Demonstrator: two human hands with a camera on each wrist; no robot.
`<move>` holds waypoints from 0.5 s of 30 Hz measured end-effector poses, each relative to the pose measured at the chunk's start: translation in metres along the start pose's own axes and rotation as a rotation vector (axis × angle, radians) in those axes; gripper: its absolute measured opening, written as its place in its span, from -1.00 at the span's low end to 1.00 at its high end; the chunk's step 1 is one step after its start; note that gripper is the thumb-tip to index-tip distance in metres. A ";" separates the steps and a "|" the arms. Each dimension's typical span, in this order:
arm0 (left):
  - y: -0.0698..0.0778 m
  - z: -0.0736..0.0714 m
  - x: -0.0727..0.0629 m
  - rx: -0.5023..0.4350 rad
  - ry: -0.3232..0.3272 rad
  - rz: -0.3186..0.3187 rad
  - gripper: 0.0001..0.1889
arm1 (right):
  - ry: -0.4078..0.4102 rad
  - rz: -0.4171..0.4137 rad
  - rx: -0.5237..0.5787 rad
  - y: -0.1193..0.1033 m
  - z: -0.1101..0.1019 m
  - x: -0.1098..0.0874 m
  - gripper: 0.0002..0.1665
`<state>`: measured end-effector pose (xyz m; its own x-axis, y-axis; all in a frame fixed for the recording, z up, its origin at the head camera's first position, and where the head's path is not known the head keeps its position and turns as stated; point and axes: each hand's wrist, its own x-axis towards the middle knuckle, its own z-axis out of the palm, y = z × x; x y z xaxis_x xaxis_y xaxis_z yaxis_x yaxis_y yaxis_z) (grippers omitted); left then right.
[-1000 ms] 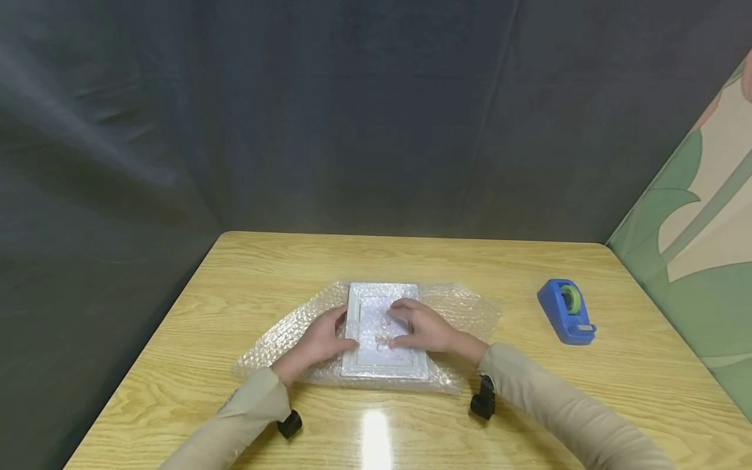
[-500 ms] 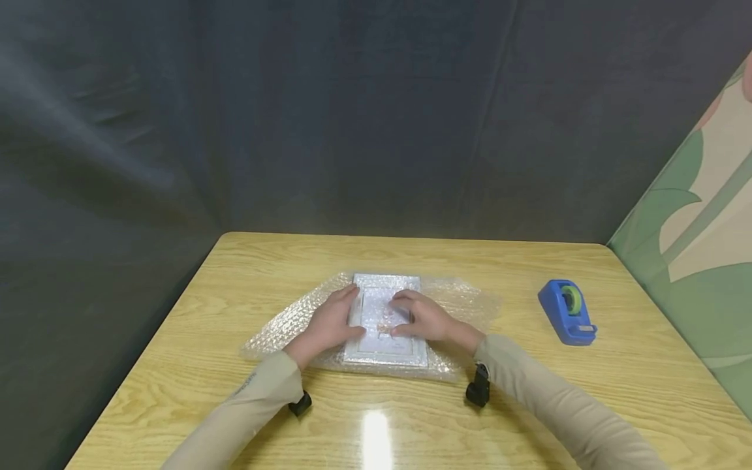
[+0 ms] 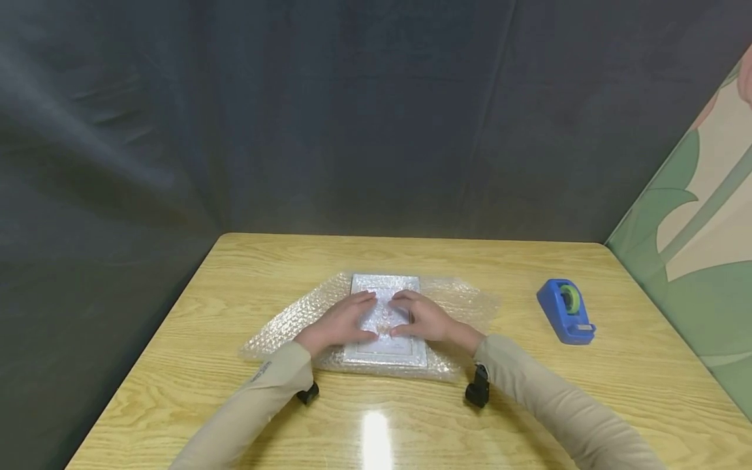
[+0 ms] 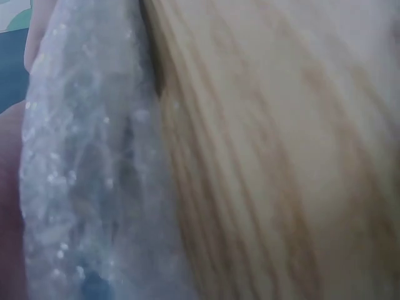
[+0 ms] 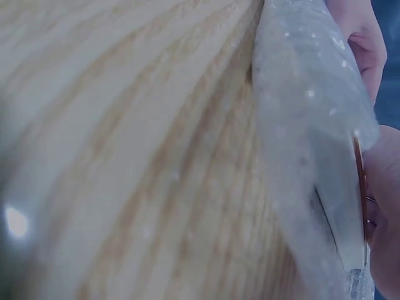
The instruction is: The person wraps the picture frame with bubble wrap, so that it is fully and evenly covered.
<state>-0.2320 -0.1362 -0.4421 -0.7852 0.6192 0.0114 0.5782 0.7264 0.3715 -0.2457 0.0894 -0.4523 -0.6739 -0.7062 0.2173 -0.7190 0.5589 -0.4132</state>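
Note:
A white picture frame (image 3: 384,358) lies flat on a sheet of bubble wrap (image 3: 288,323), with a layer of the wrap seemingly over its face. My left hand (image 3: 341,322) rests across the frame's left side, thumb and fingers spread toward the middle. From the right, my right hand (image 3: 427,320) touches the frame's face with its fingers bent and thumb apart. The fingertips of both hands nearly meet. In the left wrist view the folded bubble wrap (image 4: 94,156) fills the left side. The right wrist view shows the wrapped edge beside the right hand (image 5: 384,206).
A blue tape dispenser (image 3: 566,313) with a green roll stands at the right of the wooden table (image 3: 176,391). Loose bubble wrap spreads out on both sides of the frame. A dark curtain (image 3: 364,117) hangs behind, and a leaf-patterned panel (image 3: 699,261) borders the right.
The picture frame and its wrap have slid slightly away from me. My left hand has moved right, from the frame's left edge onto its face. The right hand has shifted slightly forward.

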 end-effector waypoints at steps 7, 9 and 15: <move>-0.003 0.001 0.001 -0.029 -0.009 0.005 -0.19 | 0.025 0.020 0.001 -0.001 0.002 -0.002 -0.23; -0.002 0.001 0.001 -0.034 -0.010 0.002 -0.20 | 0.041 0.009 0.002 -0.002 0.002 -0.003 -0.24; -0.001 0.001 -0.001 -0.038 0.002 0.007 -0.21 | 0.121 -0.003 0.017 0.002 -0.007 -0.014 -0.32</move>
<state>-0.2315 -0.1375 -0.4439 -0.7816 0.6236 0.0161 0.5749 0.7100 0.4067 -0.2389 0.1032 -0.4502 -0.6879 -0.6498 0.3235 -0.7189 0.5482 -0.4274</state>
